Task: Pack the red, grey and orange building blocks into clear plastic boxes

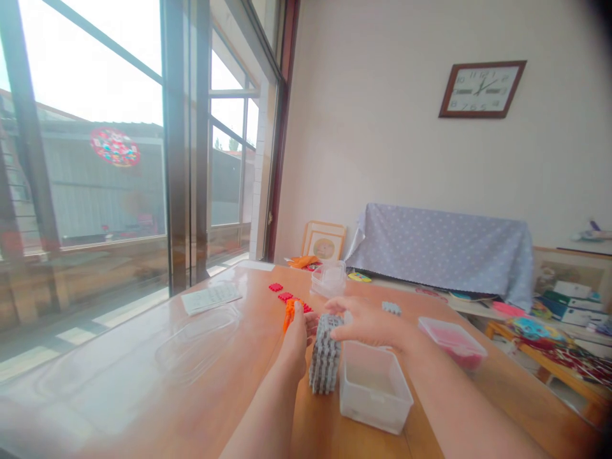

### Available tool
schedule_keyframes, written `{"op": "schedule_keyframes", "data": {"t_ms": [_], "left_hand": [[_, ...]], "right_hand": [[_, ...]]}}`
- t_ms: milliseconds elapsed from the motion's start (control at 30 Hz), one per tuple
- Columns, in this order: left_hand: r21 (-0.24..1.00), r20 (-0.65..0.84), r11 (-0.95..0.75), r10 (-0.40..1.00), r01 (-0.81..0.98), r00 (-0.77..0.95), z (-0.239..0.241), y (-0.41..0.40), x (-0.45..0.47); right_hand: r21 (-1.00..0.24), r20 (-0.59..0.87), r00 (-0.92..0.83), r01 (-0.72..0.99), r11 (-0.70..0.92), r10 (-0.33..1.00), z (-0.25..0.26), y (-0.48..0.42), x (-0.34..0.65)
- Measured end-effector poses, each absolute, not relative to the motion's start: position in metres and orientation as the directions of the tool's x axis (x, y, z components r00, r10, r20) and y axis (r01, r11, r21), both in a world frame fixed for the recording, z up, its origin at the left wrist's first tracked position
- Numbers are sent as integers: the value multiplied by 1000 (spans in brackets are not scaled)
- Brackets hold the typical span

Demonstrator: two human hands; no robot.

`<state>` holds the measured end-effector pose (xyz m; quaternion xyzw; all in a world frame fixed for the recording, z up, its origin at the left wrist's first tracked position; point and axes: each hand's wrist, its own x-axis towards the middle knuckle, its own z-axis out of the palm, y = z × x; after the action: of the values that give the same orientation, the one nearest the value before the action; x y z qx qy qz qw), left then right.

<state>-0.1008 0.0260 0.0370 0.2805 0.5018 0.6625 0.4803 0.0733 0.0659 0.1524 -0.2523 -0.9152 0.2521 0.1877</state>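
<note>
A tall stack of grey interlocking plastic pieces [325,363] stands on the table before me. My right hand [366,320] reaches over from the right, its thumb and fingers closed around the top of the stack. At the stack's left side is my left hand [297,335], thumb up and fingers stretched towards the grey pieces. Just beyond its thumb are orange plastic pieces [289,312], partly hidden; whether the hand touches them I cannot tell. Red interlocking pieces [285,297] lie flat behind. To the right of the stack sits an open clear plastic box [375,408].
A lidded box of pink-red pieces [452,344] stands at the right, with a loose grey piece [391,308] behind. Farther back is another clear box [329,280]. On the left lie a clear lid [196,344] and a paper sheet [210,298]. Windows line the left side.
</note>
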Motion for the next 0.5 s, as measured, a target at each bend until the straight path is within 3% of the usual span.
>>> {"op": "schedule_keyframes", "data": {"t_ms": [200,400,500], "left_hand": [[916,-140,-76,859,-393,-492,34,29,-106],[879,-184,-85,846,-468,-500,36,29,-106],[880,-179,-91,846,-467,-502,37,27,-105]], "right_hand": [[-585,281,-683,434,685,674,152,61,104],[-582,-39,-762,543,605,646,130,63,130],[-585,-125,-752,583,564,648,113,68,130]]}}
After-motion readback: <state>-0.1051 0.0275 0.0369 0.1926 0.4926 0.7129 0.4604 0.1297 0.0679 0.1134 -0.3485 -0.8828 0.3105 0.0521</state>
